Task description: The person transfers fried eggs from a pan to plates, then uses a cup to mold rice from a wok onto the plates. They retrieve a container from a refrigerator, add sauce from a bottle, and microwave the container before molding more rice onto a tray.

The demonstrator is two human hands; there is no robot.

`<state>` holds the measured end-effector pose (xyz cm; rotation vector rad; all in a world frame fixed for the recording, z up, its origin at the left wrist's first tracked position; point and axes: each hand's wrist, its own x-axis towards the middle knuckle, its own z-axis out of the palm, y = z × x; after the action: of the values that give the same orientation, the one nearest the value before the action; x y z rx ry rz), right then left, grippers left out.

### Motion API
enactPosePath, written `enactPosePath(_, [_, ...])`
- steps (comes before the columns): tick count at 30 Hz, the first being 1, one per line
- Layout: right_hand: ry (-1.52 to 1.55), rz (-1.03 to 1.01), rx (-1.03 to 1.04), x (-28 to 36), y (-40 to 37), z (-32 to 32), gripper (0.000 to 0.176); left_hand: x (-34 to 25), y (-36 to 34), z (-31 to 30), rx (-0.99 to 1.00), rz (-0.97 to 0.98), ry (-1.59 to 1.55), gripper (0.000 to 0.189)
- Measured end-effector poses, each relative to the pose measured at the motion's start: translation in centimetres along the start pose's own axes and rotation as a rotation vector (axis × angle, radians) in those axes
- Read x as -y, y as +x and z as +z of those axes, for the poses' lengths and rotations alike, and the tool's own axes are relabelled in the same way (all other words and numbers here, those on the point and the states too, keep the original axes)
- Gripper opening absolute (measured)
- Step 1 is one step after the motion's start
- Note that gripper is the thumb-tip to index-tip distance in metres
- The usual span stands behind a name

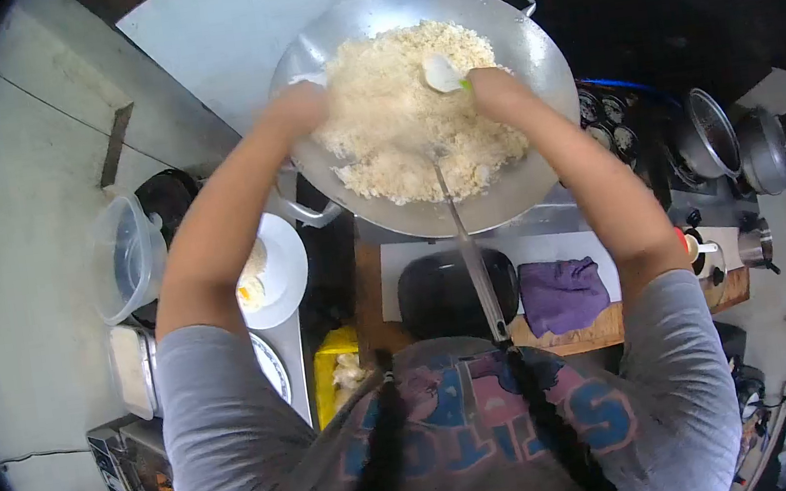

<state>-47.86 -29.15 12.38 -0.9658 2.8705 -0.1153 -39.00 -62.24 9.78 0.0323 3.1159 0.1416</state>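
A wide metal wok (pixel 542 60) holds a large heap of pale rice (pixel 460 154). My right hand (pixel 500 95) is closed on a white rice paddle (pixel 441 73) with a bit of green near the grip; its blade lies over the rice. My left hand (pixel 296 110) is at the wok's left side, smeared by motion. Something white shows just beyond its fingers, too blurred to name. Between my arms, a long-handled metal utensil (pixel 475 270) leans with its head buried in the rice and its handle pointing towards my body.
On the left are a white plate (pixel 288 268) with food, a clear plastic tub (pixel 130 258) and a yellow bag (pixel 329 361). A black tray (pixel 447 288) and a folded purple cloth (pixel 566 295) lie in front of me. Metal pots (pixel 762 151) stand at right.
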Motion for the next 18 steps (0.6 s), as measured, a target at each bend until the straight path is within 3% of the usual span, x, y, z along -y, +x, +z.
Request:
enactPosePath(3, [0.087,-0.132,-0.028,3.3,2.6,3.4,0.017,-2.2,1.4,1.7,0.101,-0.111,0.042,0.032])
enactPosePath(6, [0.092,-0.211,-0.008,7.6,1.9,3.0,0.019,-2.2,1.9,2.5,0.055,0.039,0.032,0.025])
enactPosePath(8, [0.127,-0.276,-0.055,8.6,3.1,4.8,0.020,-0.7,3.6,3.5,0.092,0.280,0.251,0.021])
enactPosePath(12, [0.321,-0.316,-0.101,9.9,4.9,8.4,0.021,-0.7,4.8,5.3,-0.028,0.376,0.157,0.018])
enactPosePath(14, [0.314,-0.285,-0.090,10.7,3.2,6.7,0.022,-3.6,4.3,5.6,-0.096,0.254,-0.300,0.018])
enactPosePath(15, [0.307,-0.257,-0.069,11.2,1.7,5.5,0.023,-4.6,3.9,5.4,-0.094,0.259,-0.302,0.018])
enactPosePath(16, [0.307,-0.246,-0.066,11.6,0.4,4.4,0.023,-5.9,3.6,4.6,-0.041,-0.056,-0.772,0.018])
enactPosePath(17, [0.356,-0.094,-0.048,11.8,-0.7,3.2,0.024,-7.0,3.3,3.5,0.020,-0.387,-1.223,0.019])
enactPosePath(18, [0.404,0.055,-0.032,11.9,-1.6,1.8,0.025,-7.9,3.0,2.1,0.053,-0.432,-1.387,0.021])
